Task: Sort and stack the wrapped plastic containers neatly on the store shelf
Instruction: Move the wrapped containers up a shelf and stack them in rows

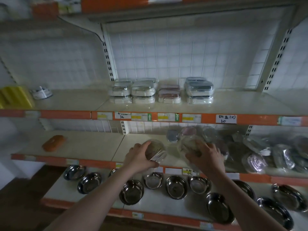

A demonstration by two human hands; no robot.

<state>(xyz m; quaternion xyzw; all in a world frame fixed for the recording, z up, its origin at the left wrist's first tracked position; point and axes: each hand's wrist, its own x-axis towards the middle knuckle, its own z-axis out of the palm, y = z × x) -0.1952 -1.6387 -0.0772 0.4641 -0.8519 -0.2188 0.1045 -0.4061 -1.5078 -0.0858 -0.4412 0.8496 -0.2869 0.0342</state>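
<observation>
The left hand [139, 157] is curling its fingers around a wrapped round container [155, 150] at the middle shelf [90, 147] front, likely for stacking; the right hand [205, 156] is clamping another wrapped container [189, 144], beside the unsorted heap [260, 152].

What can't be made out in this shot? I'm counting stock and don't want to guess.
Head view only:
- Loose pile of wrapped containers: dim and blurred, pieces overlap, so no count.
- Container in the left hand: wrap glare and fingers hide its lid colour.
- Container under the right hand: mostly covered.
- Price labels: handwriting too small to read fully.
- Steel bowls: row cut off at the right edge.
</observation>
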